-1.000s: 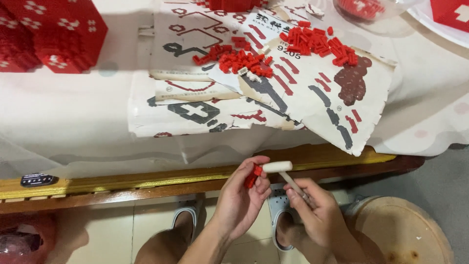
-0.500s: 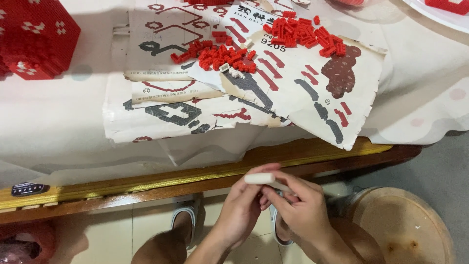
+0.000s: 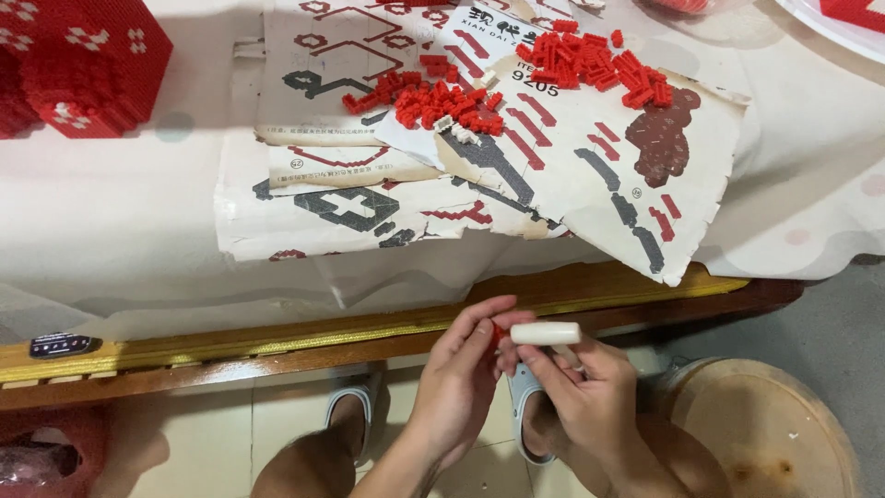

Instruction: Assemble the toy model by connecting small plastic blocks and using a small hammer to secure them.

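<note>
My left hand [image 3: 456,387] pinches a small red block piece [image 3: 496,334] between thumb and fingers, below the table's wooden edge. My right hand [image 3: 585,401] grips a small white hammer-like tool [image 3: 546,334] whose head rests against the red piece. Both hands touch over my lap. Piles of tiny red bricks [image 3: 433,97] lie on torn printed instruction sheets [image 3: 387,207] on the table, with a second pile of red bricks [image 3: 595,65] further right.
A large red brick-built model [image 3: 83,65] stands at the table's far left. A white cloth [image 3: 120,231] covers the table over a wooden rail [image 3: 277,346]. A round wooden stool [image 3: 765,433] is at lower right. A small dark object [image 3: 60,345] lies on the rail.
The view has shifted a little. My hands stay together below the table edge, and the white tool has shifted slightly against the red piece.
</note>
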